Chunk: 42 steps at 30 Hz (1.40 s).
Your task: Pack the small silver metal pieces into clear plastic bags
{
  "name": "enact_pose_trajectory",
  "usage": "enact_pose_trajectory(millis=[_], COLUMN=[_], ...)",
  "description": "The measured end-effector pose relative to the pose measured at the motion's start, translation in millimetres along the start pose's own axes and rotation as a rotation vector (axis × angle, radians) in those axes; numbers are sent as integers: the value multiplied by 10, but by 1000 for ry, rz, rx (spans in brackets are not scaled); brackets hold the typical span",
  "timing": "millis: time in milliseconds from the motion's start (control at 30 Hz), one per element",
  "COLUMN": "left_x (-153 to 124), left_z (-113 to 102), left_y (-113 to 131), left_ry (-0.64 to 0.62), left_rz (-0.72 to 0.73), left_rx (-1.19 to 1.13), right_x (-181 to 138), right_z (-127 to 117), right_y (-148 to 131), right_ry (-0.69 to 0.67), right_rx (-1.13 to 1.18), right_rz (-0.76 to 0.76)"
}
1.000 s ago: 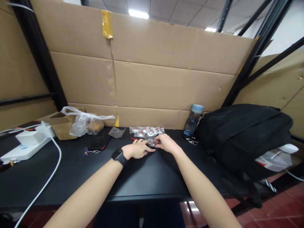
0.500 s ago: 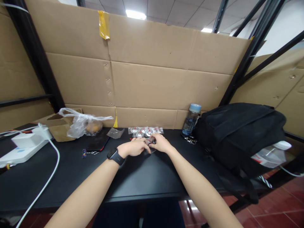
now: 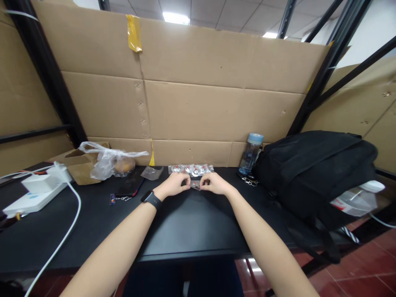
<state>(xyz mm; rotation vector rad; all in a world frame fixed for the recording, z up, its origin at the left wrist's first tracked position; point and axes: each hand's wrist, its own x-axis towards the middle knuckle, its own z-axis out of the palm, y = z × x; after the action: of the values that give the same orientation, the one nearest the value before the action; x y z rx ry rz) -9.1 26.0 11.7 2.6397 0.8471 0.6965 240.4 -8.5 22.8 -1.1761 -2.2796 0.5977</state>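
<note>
Between my two hands, just above the black table (image 3: 192,231), is a small clear plastic bag (image 3: 195,184) with a bit of red and something dark inside; what it contains is too small to name. My left hand (image 3: 175,184), with a black watch on the wrist, pinches the bag's left edge. Thumb and fingers of my right hand (image 3: 215,183) are closed on its right edge. Right behind them lies a row of clear packets (image 3: 196,170) holding round silvery pieces with red marks, partly hidden by my hands.
An empty clear bag (image 3: 151,173) and a dark phone-like slab (image 3: 128,185) lie to the left, near a knotted plastic bag (image 3: 107,163) and a white power strip (image 3: 34,198). A water bottle (image 3: 249,154) and a black backpack (image 3: 318,177) stand right. Cardboard (image 3: 192,111) walls the back.
My hands have moved apart from their overlapped position. Both now pinch opposite sides of the small bag, which shows more clearly between them. The view has shifted slightly.
</note>
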Motion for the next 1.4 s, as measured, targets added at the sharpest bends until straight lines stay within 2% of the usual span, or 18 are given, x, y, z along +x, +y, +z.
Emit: enact_pose_trajectory(millis=[100,200,267,367,467,567,733,800,867,933,1067,1200,1400], left_x=[-1,21,39,52,50,50,60,56,44,30,8,-13,-5], left_z=[19,113,173,209,196,170,74,44,50,91,179,182,204], left_y=[-72,-169,-206,-176,-58,78,216,229,220,199,163,186,186], left_ry=[30,82,98,131,170,222,432,373,212,79,22,6,2], left_rz=[-56,-204,-301,-433,-513,-470,-278,-133,14,81,48,10,-37], left_rx=[-193,-419,-486,-327,-60,63,129,94,84,120,219,270,275], right_x=[-3,12,25,30,24,19,8,6,8,11,9,-2,35], right_z=[-31,3,50,98,90,63,78,97,113,121,118,133,210], right_y=[18,80,129,183,182,130,39,25,23,27,45,90,191], right_ry=[27,89,136,140,114,76,115,133,121,92,47,-30,1], right_rx=[128,329,425,427,271,152,27,-32,-77,-104,-199,-341,-393], right_rz=[81,161,211,246,248,255,210,209,223,244,244,158,49])
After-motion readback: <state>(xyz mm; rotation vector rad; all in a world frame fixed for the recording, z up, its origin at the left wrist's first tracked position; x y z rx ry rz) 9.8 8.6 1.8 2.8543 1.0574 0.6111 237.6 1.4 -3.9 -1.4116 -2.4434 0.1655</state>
